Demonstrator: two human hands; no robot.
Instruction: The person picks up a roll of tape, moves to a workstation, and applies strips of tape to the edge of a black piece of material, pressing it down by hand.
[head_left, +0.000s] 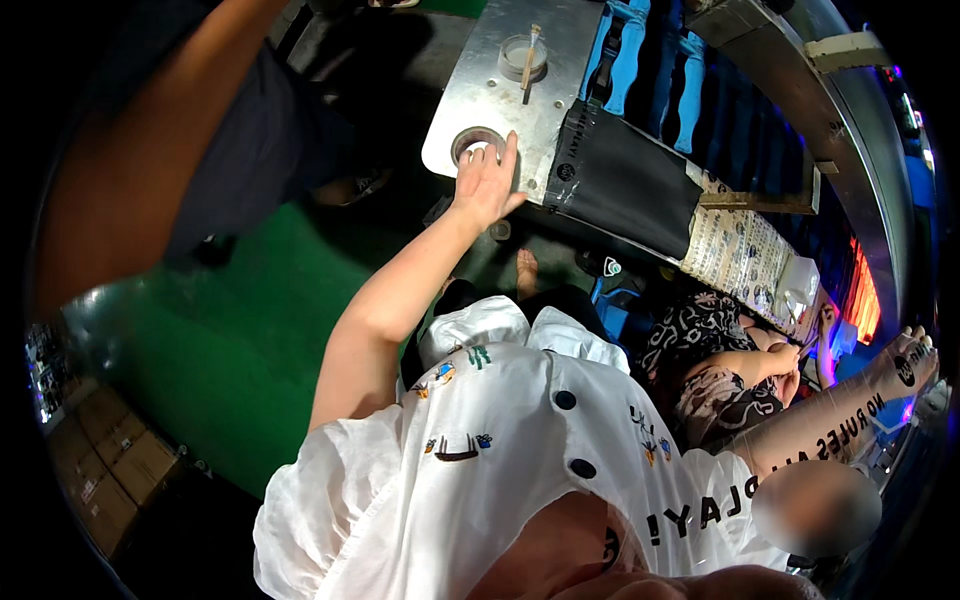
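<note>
My left hand [484,188] rests at the near left corner of a metal tabletop [447,120]. Its fingers are spread, the thumb out to the side, and some fingertips reach over a ring-shaped tape roll [462,142]. Farther back lies a second tape roll [512,66], with a thin wooden-handled brush [531,50] across it. At the far right rim, my right hand [915,352] has its fingers bent around the end of a clear film with black print [830,425]. That film stretches along my right forearm and over my chest.
A black sheet [630,185] and printed paper [745,255] cover the bench further right, below a metal frame [760,203]. Blue slats [628,60] stand behind. A seated person in patterned clothing [700,340] works at right; another person's arm [150,170] is at left. Cardboard boxes [110,450] sit lower left.
</note>
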